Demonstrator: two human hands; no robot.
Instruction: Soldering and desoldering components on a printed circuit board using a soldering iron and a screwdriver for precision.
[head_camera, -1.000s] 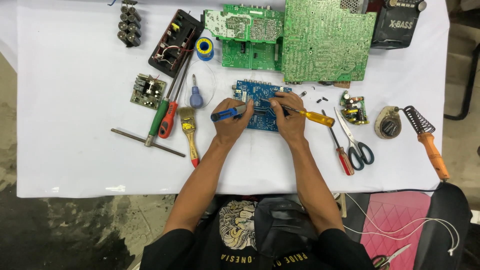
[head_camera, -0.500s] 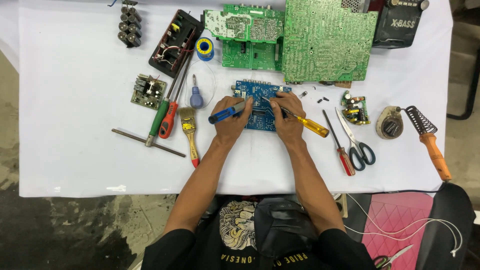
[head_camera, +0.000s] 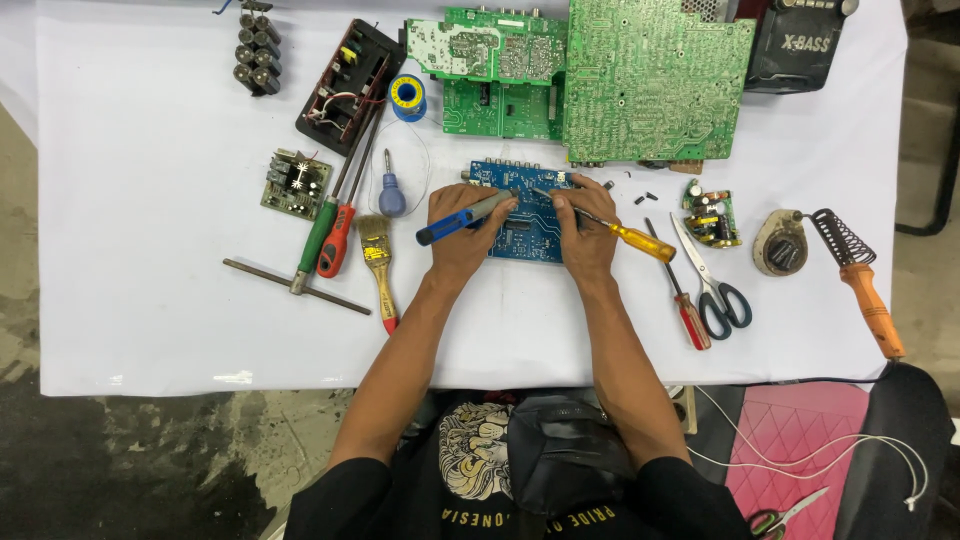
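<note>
two hands work over one small blue circuit board (head_camera: 527, 212), which lies flat near the middle of the bench (head_camera: 150, 330), just below the big green boards along the far edge. the left hand (head_camera: 462, 232) is closed around a blue-handled soldering tool (head_camera: 462, 217), held like a pen so its grey tip slants down onto the board's upper part; the heel of the hand rests at the board's left edge, likely to steady the tip. the right hand (head_camera: 585, 235) grips a yellow-handled screwdriver (head_camera: 612, 226) between thumb and fingers, its thin shaft angled left toward the same spot on the board while the handle sticks out to the right. that palm lies over the board's right edge, probably pinning it so that it cannot slide on the white cloth.

spare tools are fanned out to either side within reach: a green and a red screwdriver (head_camera: 335, 242) and a small brush (head_camera: 376, 255) to the left, a red-handled screwdriver (head_camera: 681, 292) and scissors (head_camera: 712, 285) to the right, and an orange-handled soldering iron (head_camera: 860, 280) parked by the right edge, well apart from the work.
</note>
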